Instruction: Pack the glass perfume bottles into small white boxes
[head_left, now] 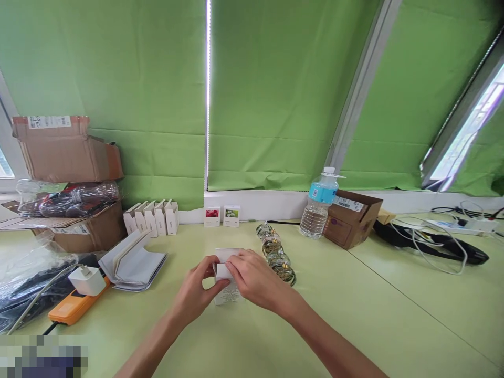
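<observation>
- White card carton [226, 296] stands on the pale green worktop [378, 304] between both hands, with a flap or sheet of card rising at its far end. Fine grey print on its near face is too small to read.
- Left hand [196, 289]: closed narrow around the carton's left side, bracing it.
- Right hand [252, 278]: also narrow, its fingers laid over the carton from the right. Together the hands seem to pin the card between them, so it cannot slide on the worktop.
- Just beyond the right hand, a line of clear, gold-patterned glass pieces [275, 252] lies close by, untouched.
- Further away, two small picture-fronted cartons [221, 216] stand facing the person. To their left, a row of white cartons [151, 218] stands side by side, apparently packed close to keep one another upright.
- Left of the hands, a stack of folded white card [132, 261] lies beside an orange power strip [74, 302] with a white plug adapter [87, 280], its cord trailing near.
- Far left, a torn cardboard box [66, 149] sits on a bag of plastic bottles [69, 199].
- Far right, a water bottle [319, 207] stands beside a tilted cardboard box [352, 218], with white cables [429, 247] looping beyond.
</observation>
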`<state>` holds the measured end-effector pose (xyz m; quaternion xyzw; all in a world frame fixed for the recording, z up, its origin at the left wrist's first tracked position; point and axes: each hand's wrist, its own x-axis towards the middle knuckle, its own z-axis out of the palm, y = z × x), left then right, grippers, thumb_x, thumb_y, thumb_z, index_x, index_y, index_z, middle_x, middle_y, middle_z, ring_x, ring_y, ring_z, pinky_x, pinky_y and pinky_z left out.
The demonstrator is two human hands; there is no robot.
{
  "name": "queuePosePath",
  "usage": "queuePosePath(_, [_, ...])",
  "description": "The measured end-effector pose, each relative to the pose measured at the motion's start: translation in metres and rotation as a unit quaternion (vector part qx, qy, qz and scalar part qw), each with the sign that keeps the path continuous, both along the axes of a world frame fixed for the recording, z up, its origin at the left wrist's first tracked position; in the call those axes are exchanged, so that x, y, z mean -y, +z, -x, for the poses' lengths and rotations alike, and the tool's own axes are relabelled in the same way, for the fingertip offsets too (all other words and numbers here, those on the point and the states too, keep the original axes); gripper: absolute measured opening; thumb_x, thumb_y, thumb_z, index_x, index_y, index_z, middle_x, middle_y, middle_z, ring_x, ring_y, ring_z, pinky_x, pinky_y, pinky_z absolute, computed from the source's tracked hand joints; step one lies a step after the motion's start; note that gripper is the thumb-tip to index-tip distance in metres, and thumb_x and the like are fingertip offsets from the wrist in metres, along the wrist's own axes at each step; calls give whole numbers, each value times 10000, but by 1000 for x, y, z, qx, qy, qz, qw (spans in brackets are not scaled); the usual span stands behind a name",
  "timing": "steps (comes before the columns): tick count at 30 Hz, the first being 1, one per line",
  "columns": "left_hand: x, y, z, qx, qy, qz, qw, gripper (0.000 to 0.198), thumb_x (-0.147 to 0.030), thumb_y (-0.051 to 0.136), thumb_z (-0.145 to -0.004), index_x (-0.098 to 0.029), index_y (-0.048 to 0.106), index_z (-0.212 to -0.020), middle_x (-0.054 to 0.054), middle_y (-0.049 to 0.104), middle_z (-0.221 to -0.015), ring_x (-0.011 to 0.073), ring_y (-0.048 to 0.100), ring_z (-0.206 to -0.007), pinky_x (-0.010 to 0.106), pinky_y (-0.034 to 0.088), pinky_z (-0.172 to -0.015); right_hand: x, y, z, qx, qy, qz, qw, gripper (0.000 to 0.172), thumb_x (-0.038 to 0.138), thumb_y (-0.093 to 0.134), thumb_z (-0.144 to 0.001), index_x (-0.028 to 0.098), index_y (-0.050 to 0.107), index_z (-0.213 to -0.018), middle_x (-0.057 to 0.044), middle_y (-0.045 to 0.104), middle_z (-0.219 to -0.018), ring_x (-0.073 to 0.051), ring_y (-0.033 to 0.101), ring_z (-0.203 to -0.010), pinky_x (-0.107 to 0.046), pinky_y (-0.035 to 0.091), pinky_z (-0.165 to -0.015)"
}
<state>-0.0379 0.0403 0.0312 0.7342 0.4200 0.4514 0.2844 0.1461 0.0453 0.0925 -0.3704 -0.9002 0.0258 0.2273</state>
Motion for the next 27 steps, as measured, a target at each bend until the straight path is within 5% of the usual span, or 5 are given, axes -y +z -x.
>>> queuePosePath(9, [0,0,0,-2,3,7,1000,239,-305,595,-860,-243,498,-1069,-1,681,-931,169,693,-849,317,563,-817,3,3,1,25,14,13,1000,285,305,448,-954,205,707,-889,-61,717,-814,-248,603,-863,-372,424,-805])
queuePosePath(15, [-1,1,1,5,-18,-9,1000,334,-310,596,-864,-262,525,-1187,30,690,-1089,186,682,-933,353,562,-873,9,12,-4,-43,17,64,997,319,245,468,-939,245,623,-1218,-51,695,-1123,-240,600,-1045,-361,431,-907])
queuePosePath(18, [-3,-1,2,9,-21,-16,1000,380,-297,609,-858,-274,535,-1230,32,670,-1169,191,676,-961,365,560,-893,9,15,-7,-56,21,87,994,288,239,480,-935,259,648,-1168,-31,662,-1209,-233,588,-1089,-354,429,-932])
queuePosePath(27, [-1,-2,2,-37,-24,-39,998,452,-304,546,-910,-340,470,-1354,43,571,-1310,190,621,-1017,361,539,-891,7,25,-17,-79,-2,51,996,239,216,520,-919,255,691,-1082,-33,708,-1036,-214,605,-993,-332,448,-858])
